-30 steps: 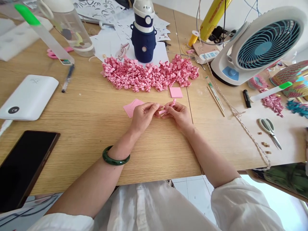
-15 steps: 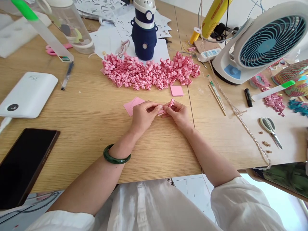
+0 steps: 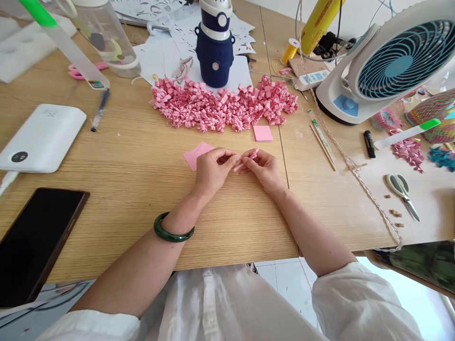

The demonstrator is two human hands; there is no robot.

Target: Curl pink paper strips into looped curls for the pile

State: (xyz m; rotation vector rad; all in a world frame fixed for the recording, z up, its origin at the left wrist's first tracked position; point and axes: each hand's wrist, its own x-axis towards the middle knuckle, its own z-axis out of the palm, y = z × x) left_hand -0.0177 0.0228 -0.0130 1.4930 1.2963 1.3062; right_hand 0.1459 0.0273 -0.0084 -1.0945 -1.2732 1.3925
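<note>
Thumb and fingertips of my left hand (image 3: 214, 170) pinch one end of a small pink paper strip (image 3: 239, 167) just above the table. My right hand (image 3: 262, 168) pinches the same strip from the other side, and a curled pink end sticks up over its fingers. My fingertips hide most of the strip. Beside my left hand lie flat pink paper sheets (image 3: 194, 155), partly behind the knuckles. A small stack of pink paper squares (image 3: 262, 133) sits beyond my right hand. Farther back spreads a long heap of folded pink paper pieces (image 3: 213, 109).
A dark blue bottle (image 3: 215, 52) stands behind the heap. At right are a fan (image 3: 387, 66), scissors (image 3: 401, 192), a black marker (image 3: 369, 144) and a twisted cord (image 3: 366, 184). A power bank (image 3: 46, 137) and phone (image 3: 39, 241) lie at left.
The curled pink end at my right hand has tilted slightly and sits a little lower. Both hands keep their pinch in nearly the same place. The whole view has shifted slightly.
</note>
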